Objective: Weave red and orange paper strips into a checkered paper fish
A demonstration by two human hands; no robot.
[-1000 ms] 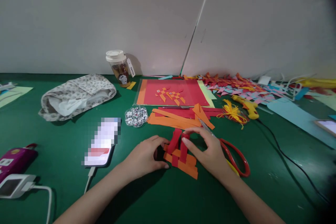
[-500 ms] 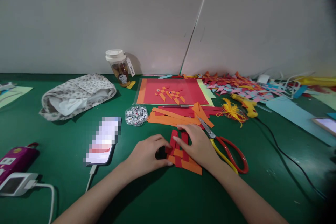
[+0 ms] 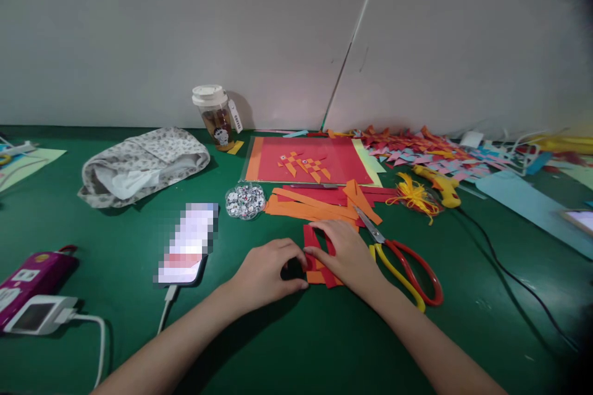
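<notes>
Red and orange paper strips (image 3: 315, 276), woven across each other, lie flat on the green table between my two hands. At their left edge, my left hand (image 3: 269, 268) pinches them with curled fingertips and thumb. My right hand (image 3: 345, 253) lies over their right side, thumb pressed on the red strips and fingers bent round the far ends; it hides part of the weave. Just right of this hand lie scissors (image 3: 393, 259) with red and yellow handles, their blades resting near loose orange strips (image 3: 310, 207).
Behind are a clear sleeve with red paper and woven paper fish (image 3: 315, 166), a tray of googly eyes (image 3: 245, 201) and a cup (image 3: 215, 120). A phone (image 3: 188, 244) and power strip (image 3: 34, 281) lie left; yellow cord (image 3: 414, 197) and a glue gun (image 3: 438, 185) lie right.
The woven strips have turned a little, and the orange end that stuck out at lower right is now mostly under my right hand. The whole view has shifted slightly.
</notes>
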